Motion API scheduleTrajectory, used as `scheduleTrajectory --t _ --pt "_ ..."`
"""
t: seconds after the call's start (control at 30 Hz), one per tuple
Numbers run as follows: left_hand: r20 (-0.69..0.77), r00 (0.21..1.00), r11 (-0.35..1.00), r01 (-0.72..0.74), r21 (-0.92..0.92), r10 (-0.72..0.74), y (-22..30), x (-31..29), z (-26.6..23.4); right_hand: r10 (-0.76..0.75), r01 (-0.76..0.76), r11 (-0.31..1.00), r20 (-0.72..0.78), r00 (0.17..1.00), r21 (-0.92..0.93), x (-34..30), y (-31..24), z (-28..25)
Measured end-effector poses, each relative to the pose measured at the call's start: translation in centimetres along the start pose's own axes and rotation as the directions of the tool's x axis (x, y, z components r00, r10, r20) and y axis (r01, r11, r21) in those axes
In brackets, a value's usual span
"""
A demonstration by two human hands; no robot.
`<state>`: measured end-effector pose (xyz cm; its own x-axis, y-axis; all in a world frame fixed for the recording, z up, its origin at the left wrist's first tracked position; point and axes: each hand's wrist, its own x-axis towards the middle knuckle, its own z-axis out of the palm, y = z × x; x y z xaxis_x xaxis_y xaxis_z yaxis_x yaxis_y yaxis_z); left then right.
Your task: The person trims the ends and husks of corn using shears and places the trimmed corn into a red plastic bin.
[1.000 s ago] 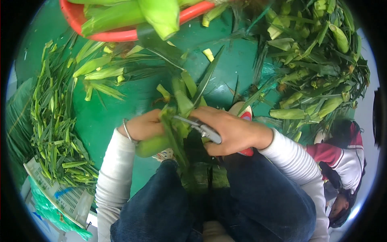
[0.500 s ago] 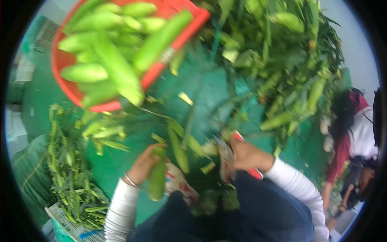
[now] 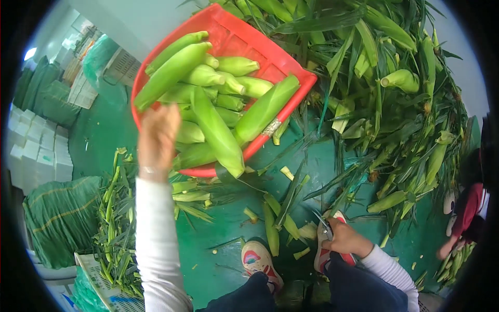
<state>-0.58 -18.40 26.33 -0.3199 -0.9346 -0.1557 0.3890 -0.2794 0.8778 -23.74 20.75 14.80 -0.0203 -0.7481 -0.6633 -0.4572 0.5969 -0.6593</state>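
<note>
My left hand (image 3: 158, 138), blurred by motion, is over the left rim of a red plastic scoop-shaped basket (image 3: 249, 44). No object shows in its fingers, which look loosely apart. Just beyond the fingertips, a long green ear of corn (image 3: 174, 75) lies on top of several other husked ears in the basket. My right hand (image 3: 345, 236) is closed around pruning shears (image 3: 325, 226), low above my right shoe. Their metal blades point up and left, and the palm hides most of the handles. Loose husk leaves (image 3: 271, 229) lie on the floor between the basket and my feet.
A large heap of corn stalks and ears (image 3: 395, 114) fills the right. At the left stand a pile of cut stalks (image 3: 117, 229), a green sack (image 3: 65, 218), a white crate (image 3: 99, 275) and stacked white boxes (image 3: 44, 151). Another person's sleeve (image 3: 470, 208) shows at the right edge.
My left hand has moved up from near my knees to the basket, and the ear it held is out of its grip. My right hand still holds the shears. The view has shifted.
</note>
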Motion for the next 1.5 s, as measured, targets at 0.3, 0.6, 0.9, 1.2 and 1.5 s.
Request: scheduleTrajectory --t 0.3,0.6,0.9,1.2,1.5 --pt "0.580 0.762 -0.211 -0.540 0.815 0.288 -13.1 -8.1 -7.7 0.006 0.043 0.989 -0.329 0.944 0.141 1.1 4.6 -1.9" --pt "0.490 0.528 -0.119 -0.754 0.646 -0.693 -17.0 -18.8 -17.0 -0.146 0.057 0.987 -0.983 -0.115 -0.153 -4.5 0.1 -22.2" --pt "0.285 0.769 0.563 0.115 0.819 -0.573 -16.1 -21.5 -2.9 0.162 0.525 0.805 -0.954 0.254 0.276 -2.8 -0.4 -21.6" --pt "0.268 0.891 0.926 0.323 0.196 -0.367 -19.9 -19.0 9.3 -0.379 0.531 0.812 -0.472 0.796 0.244 -2.8 -2.0 0.1" --pt "0.317 0.339 0.374 0.925 0.058 -0.886 -16.6 -22.4 -3.0 -0.313 0.327 0.943 -0.181 0.932 0.056 1.2 -0.4 -4.8"
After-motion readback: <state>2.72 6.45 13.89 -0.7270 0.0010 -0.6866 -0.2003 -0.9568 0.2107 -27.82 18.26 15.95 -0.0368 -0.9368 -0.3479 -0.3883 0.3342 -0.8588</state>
